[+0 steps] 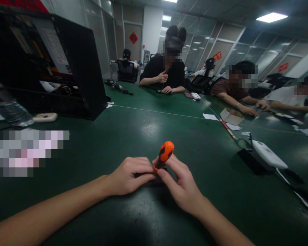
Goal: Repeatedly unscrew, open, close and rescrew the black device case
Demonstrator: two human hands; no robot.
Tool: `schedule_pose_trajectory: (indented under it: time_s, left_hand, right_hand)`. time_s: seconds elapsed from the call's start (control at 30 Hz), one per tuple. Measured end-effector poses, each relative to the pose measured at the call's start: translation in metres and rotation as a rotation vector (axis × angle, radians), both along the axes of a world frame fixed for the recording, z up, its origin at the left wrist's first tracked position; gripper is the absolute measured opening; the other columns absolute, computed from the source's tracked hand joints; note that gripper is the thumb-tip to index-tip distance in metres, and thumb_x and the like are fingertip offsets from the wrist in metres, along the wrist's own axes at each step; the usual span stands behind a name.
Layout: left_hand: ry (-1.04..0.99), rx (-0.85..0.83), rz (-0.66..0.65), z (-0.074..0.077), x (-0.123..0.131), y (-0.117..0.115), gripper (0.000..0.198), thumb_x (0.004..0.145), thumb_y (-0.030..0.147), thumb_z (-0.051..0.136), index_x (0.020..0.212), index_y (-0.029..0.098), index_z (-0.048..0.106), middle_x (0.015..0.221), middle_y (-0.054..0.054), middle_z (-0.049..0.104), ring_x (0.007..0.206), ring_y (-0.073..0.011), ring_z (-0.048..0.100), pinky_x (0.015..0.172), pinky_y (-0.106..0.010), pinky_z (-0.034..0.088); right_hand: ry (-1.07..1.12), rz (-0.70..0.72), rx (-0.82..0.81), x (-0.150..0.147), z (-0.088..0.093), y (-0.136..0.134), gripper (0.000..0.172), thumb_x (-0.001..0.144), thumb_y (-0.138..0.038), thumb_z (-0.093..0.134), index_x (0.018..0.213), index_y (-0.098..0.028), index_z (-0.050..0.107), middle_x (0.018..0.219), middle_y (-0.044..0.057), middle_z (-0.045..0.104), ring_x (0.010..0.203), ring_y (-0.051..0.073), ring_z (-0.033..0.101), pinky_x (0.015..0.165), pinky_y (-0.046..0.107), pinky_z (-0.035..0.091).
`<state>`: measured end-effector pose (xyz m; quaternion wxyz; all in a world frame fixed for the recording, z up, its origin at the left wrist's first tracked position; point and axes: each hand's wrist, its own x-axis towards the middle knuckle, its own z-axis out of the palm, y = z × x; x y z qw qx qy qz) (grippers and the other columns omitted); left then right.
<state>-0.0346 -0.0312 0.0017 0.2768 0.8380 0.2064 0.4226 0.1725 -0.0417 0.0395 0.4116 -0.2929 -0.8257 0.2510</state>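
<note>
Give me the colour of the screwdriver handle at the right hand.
The screwdriver handle is orange with black patches; head view shows it best.

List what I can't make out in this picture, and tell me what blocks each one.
Screwdriver tip: head view, hidden by the left hand and right hand.
Dark piece at the fingers: head view, mostly covered by both hands; its kind can't be told.
Clear bottle: head view, partly cut off by the left edge.
Whatever lies at left: head view, masked by a pixelated patch.
</note>
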Motion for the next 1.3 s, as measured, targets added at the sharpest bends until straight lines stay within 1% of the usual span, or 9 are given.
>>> schedule_pose_trajectory:
  time_s: [0.3,0.43,0.53,0.77,0.83,1.0,1.1,1.2,1.3]
  left_hand:
    - [0.000,-0.035,0.023,0.005,0.000,-0.002,0.014,0.095,0.019,0.066,0.085,0.015,0.075,0.077,-0.007,0.075,0.072,-0.0176,0.069,0.070,-0.028,0.054]
    - [-0.017,-0.016,0.042,0.006,-0.001,-0.001,0.014,0.093,0.020,0.068,0.080,0.016,0.072,0.079,-0.007,0.076,0.072,-0.0177,0.070,0.070,-0.028,0.055]
    - [-0.019,-0.016,0.036,0.004,0.000,-0.001,0.013,0.092,0.020,0.070,0.080,0.016,0.071,0.079,-0.007,0.075,0.073,-0.0178,0.070,0.072,-0.029,0.054]
    - [-0.030,-0.005,0.024,0.003,0.001,-0.001,0.013,0.095,0.017,0.065,0.082,0.016,0.069,0.074,-0.005,0.071,0.070,-0.0163,0.065,0.072,-0.029,0.052]
    - [-0.019,-0.014,-0.006,0.004,0.001,0.000,0.005,0.093,0.019,0.068,0.093,0.016,0.071,0.086,-0.007,0.074,0.081,-0.0188,0.068,0.080,-0.032,0.054]
    - [0.205,-0.182,0.072,0.001,0.002,-0.002,0.055,0.075,0.032,0.084,0.124,0.018,0.065,0.123,-0.011,0.070,0.108,-0.0276,0.067,0.096,-0.038,0.053]
    - [0.276,-0.248,0.110,-0.001,0.005,-0.003,0.038,0.081,0.030,0.079,0.116,0.020,0.070,0.112,-0.006,0.074,0.097,-0.0236,0.070,0.089,-0.033,0.053]
    - [0.299,-0.258,0.136,0.001,0.006,-0.003,0.030,0.084,0.028,0.076,0.113,0.020,0.073,0.107,-0.004,0.076,0.093,-0.0212,0.072,0.084,-0.029,0.053]
    - [0.341,-0.249,0.121,0.007,0.002,-0.001,0.030,0.084,0.027,0.074,0.113,0.019,0.073,0.104,-0.005,0.076,0.090,-0.0206,0.072,0.081,-0.028,0.053]
  right_hand:
    - [0.174,-0.098,0.008,-0.001,-0.007,-0.005,0.014,0.087,-0.021,0.074,0.099,-0.021,0.066,0.084,0.001,0.068,0.075,0.016,0.065,0.070,0.030,0.056]
    - [0.183,-0.001,0.080,-0.002,-0.008,-0.009,0.060,0.091,-0.014,0.065,0.146,-0.026,0.044,0.105,0.006,0.072,0.090,0.018,0.072,0.082,0.034,0.061]
    - [0.135,0.010,0.198,-0.001,-0.011,-0.010,0.080,0.087,-0.021,0.075,0.155,-0.029,0.033,0.114,0.009,0.069,0.094,0.022,0.071,0.083,0.039,0.062]
    - [0.174,-0.064,0.217,0.000,-0.018,-0.012,0.089,0.088,-0.008,0.068,0.159,-0.037,0.024,0.112,0.007,0.068,0.094,0.021,0.072,0.087,0.041,0.063]
    - [0.150,-0.047,0.220,0.002,-0.015,-0.012,0.088,0.088,-0.006,0.065,0.159,-0.037,0.023,0.116,0.008,0.066,0.097,0.022,0.072,0.086,0.041,0.063]
    - [0.077,0.024,0.333,0.007,-0.006,-0.007,0.091,0.083,-0.009,0.073,0.157,-0.035,0.026,0.114,0.007,0.065,0.093,0.022,0.069,0.081,0.040,0.062]
    - [0.064,-0.035,0.355,0.010,-0.005,-0.007,0.090,0.083,-0.011,0.076,0.155,-0.036,0.028,0.119,0.008,0.065,0.091,0.021,0.068,0.078,0.038,0.061]
    - [0.079,-0.067,0.188,0.014,-0.006,-0.008,0.082,0.087,-0.010,0.070,0.154,-0.034,0.028,0.132,0.011,0.059,0.100,0.022,0.069,0.087,0.041,0.061]
    - [0.098,-0.017,0.092,0.016,-0.006,-0.007,0.080,0.086,-0.010,0.070,0.150,-0.032,0.029,0.125,0.010,0.062,0.102,0.022,0.070,0.091,0.043,0.060]
